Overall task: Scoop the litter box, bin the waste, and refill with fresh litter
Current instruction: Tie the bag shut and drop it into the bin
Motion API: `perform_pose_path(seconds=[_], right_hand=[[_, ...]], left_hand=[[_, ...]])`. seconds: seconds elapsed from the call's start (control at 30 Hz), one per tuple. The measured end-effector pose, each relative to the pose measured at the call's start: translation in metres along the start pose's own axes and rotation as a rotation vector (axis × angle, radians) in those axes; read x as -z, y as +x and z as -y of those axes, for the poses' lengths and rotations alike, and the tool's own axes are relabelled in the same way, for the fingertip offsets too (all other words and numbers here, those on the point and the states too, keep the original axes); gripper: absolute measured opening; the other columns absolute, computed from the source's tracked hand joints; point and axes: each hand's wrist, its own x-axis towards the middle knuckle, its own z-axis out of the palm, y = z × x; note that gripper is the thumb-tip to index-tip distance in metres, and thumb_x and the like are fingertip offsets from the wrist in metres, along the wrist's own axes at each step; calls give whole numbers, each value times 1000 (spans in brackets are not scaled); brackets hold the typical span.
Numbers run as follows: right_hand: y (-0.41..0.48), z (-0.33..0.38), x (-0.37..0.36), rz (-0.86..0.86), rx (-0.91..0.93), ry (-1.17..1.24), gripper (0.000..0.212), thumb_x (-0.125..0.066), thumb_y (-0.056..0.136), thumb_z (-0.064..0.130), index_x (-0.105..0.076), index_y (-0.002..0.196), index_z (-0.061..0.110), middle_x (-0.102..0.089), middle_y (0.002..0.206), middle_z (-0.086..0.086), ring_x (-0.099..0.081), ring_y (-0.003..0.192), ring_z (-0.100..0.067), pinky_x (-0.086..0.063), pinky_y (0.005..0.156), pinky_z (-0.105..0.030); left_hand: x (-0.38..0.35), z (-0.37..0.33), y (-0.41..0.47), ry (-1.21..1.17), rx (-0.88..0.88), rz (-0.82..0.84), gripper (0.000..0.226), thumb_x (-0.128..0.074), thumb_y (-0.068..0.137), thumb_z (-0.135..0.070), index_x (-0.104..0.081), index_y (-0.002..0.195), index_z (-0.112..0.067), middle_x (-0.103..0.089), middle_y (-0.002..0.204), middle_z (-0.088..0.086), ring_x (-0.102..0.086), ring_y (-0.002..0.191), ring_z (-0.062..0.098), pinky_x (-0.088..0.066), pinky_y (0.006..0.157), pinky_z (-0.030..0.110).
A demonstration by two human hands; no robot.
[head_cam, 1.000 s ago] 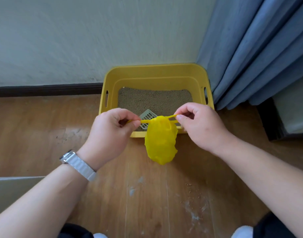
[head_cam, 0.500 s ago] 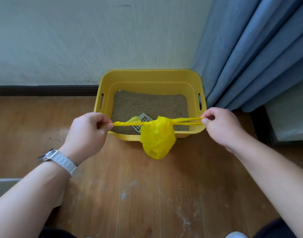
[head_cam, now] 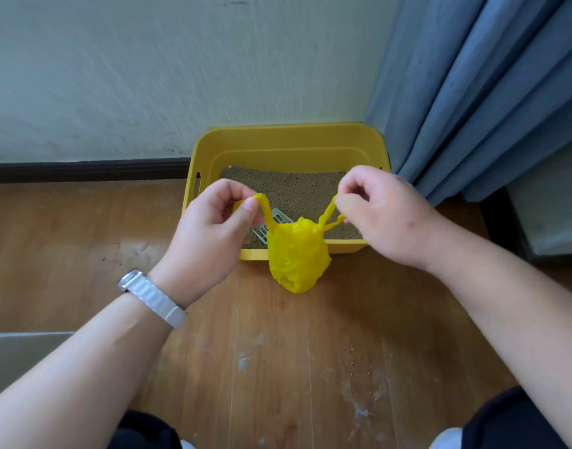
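Left hand point(head_cam: 210, 228): thumb and forefinger clamped together on one twisted handle point(head_cam: 265, 209) of the yellow bag point(head_cam: 296, 257), the other fingers curled in. Right hand point(head_cam: 385, 215) does the same, pinching the other handle, and the two strands rise in a V from the bundle. A silver watch point(head_cam: 152, 298) sits on the left wrist.

The bag hangs between the hands, bunched and full, in front of the near wall of the yellow litter box point(head_cam: 288, 140), its bottom over the boards. The box stands on the floor point(head_cam: 67, 238), back against the wall, holding a flat bed of tan litter point(head_cam: 294, 189). A grey slotted scoop point(head_cam: 271, 223) lies at the near left of the litter.

The floor is brown wood planking, scuffed with pale smears, and a scatter of loose grains point(head_cam: 359, 361) lies near the right forearm. A pale plaster wall point(head_cam: 148, 76) meets a dark skirting board point(head_cam: 84, 170). Blue curtain point(head_cam: 488, 92) folds hang right beside the box.

The left hand and bag cover most of the scoop. I cannot tell whether the bag's neck is knotted. A pale block point(head_cam: 550, 205) at the right edge and a grey panel point(head_cam: 19, 358) at lower left are both cut off and unidentifiable.
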Motion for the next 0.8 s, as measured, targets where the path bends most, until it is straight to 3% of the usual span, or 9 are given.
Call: perform_pose_path(seconds=[0.07, 0.13, 0.27, 0.4, 0.5, 0.67, 0.8], right_hand=[[-2, 11, -5, 33, 56, 97, 16, -58, 87, 17, -55, 71, 19, -53, 56, 9, -44, 51, -3, -36, 49, -17], [-3, 16, -10, 78, 103, 204, 15, -62, 87, 16, -58, 73, 19, -54, 58, 12, -47, 56, -2, -43, 55, -24], [-6, 20, -15, 152, 154, 388, 8, -65, 89, 14, -63, 85, 7, -61, 74, -8, -56, 70, -17, -54, 69, -46], [-5, 20, -13, 135, 153, 526, 9, -62, 91, 4, -63, 84, 9, -62, 75, -4, -59, 69, -13, -56, 65, -31], [-2, 19, -14, 104, 138, 582, 11, -62, 90, 2, -64, 84, 11, -63, 75, -5, -59, 66, -11, -53, 63, -25], [-1, 18, -18, 101, 120, 597, 12, -63, 88, 1, -65, 82, 12, -63, 73, -1, -59, 64, -8, -53, 64, -23], [-4, 9, -17, 50, 150, 439, 8, -68, 87, 8, -67, 94, 9, -64, 84, -2, -60, 75, -10, -52, 73, -27]], left_hand=[[-8, -6, -2, -113, -8, 26, 12, -56, 97, -17, -58, 86, -22, -73, 97, 0, -68, 86, 24, -54, 63, 35], [-16, -13, -6, -200, -5, 62, 13, -54, 98, -11, -56, 86, -17, -73, 103, 0, -68, 84, 16, -53, 61, 30], [-27, -18, -12, -324, -16, 107, 5, -61, 91, -17, -60, 88, -14, -71, 90, -2, -66, 80, 10, -53, 63, 26], [-27, -11, -12, -321, -53, 154, 9, -66, 82, -21, -67, 91, -20, -70, 80, -4, -62, 75, 11, -52, 69, 27], [-31, -8, -14, -245, -92, 113, 14, -76, 76, -26, -69, 88, -25, -74, 87, 3, -65, 80, 26, -53, 76, 42], [-35, -14, -13, -35, -161, -36, 11, -77, 82, -19, -67, 82, -23, -70, 78, -5, -54, 66, -2, -40, 66, 17], [-27, -17, -7, 82, -173, -38, 16, -74, 84, -12, -65, 77, -24, -66, 70, -7, -52, 62, 0, -43, 59, 19]])
